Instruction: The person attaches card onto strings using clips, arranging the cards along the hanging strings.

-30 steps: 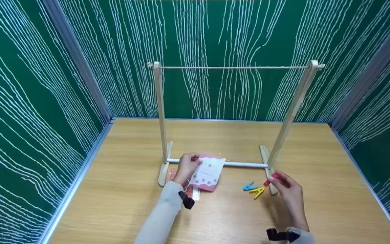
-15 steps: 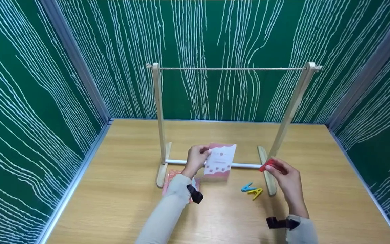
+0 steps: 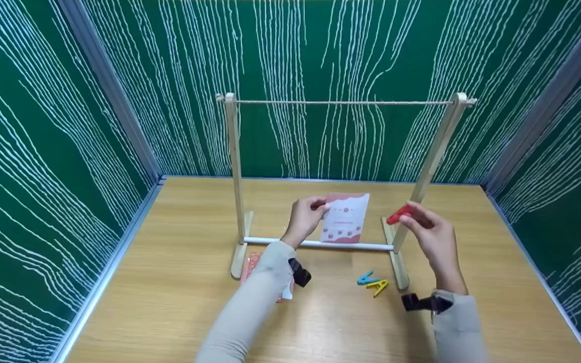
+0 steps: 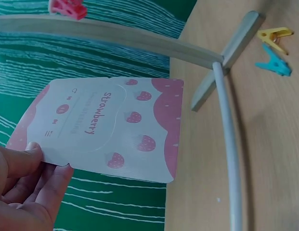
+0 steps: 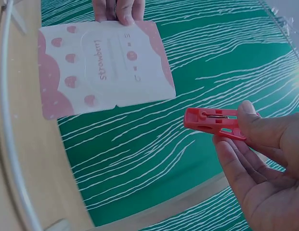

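Note:
My left hand (image 3: 306, 219) pinches the left edge of a pink and white strawberry-print packet (image 3: 345, 222), thumb on its front. In the left wrist view the packet (image 4: 106, 125) shows the word "strawberry". It is held up in front of the stand's lower white bar. To its right, my right hand (image 3: 434, 237) pinches a red clothespin (image 3: 399, 214) by its handle end; the clothespin (image 5: 212, 120) points toward the packet without touching it in the right wrist view. A string (image 3: 341, 103) runs between the posts above both hands.
A wooden stand has a left post (image 3: 235, 166), a right post (image 3: 434, 156) and a white bar (image 3: 270, 242). A blue clothespin (image 3: 367, 278) and a yellow clothespin (image 3: 379, 287) lie on the table (image 3: 169, 292). Other pink packets (image 3: 251, 263) lie partly under the left forearm.
My left hand has lifted the packet off the others, up and to the right. My right hand has raised the red clothespin away from the blue and yellow ones.

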`<state>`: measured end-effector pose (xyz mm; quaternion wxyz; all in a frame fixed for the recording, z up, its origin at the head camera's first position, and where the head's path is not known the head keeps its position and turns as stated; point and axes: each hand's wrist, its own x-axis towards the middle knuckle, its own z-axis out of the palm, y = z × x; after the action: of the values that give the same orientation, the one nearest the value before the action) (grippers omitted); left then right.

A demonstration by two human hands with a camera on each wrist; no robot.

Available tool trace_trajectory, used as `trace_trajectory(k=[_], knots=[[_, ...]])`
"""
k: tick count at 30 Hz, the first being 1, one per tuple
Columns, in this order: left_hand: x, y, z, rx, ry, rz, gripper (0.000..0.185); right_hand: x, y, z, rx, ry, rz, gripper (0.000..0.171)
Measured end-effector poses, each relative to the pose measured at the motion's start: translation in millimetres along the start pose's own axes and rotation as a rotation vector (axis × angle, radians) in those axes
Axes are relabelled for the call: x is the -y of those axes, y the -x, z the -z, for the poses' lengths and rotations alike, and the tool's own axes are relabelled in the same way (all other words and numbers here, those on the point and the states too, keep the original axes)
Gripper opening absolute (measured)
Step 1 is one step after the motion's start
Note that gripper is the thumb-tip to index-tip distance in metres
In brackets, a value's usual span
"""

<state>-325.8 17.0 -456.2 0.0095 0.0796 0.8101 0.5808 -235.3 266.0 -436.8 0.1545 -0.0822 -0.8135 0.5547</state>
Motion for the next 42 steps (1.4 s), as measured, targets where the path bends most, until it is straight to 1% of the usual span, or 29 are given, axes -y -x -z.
trace_trajectory(k=[5,12,16,22,25,30,35,42], knots=[[-15.7,-3.7,-3.3,-0.013,-0.014,-0.006,0.023,16,-8,4,0.001,0.001,0.058,0.052],[-38.3,-9.6,-6.0,-0.046,-0.063,-0.119,0.021,42,-15,8,0.012,-0.044,0.129,0.049],[-54.3,-12.6,-6.3,-0.063,-0.074,-0.144,0.019,58,-19,10,0.005,-0.077,0.161,0.048],[-75.2,-17.9,-5.7,-0.073,-0.049,-0.167,0.021,80,-27,13,-0.004,-0.144,0.221,0.044],[-85.2,-20.9,-4.7,-0.088,-0.039,-0.204,0.021,90,-31,15,-0.02,-0.187,0.254,0.041],[-104.8,-24.5,-2.1,-0.101,0.005,-0.26,0.02,107,-36,18,-0.051,-0.252,0.314,0.036],[-123.0,-25.7,1.3,-0.092,0.032,-0.294,0.021,122,-39,23,-0.088,-0.277,0.345,0.035],[-142.1,-29.0,6.9,-0.069,0.083,-0.324,0.023,138,-44,27,-0.115,-0.332,0.36,0.035]])
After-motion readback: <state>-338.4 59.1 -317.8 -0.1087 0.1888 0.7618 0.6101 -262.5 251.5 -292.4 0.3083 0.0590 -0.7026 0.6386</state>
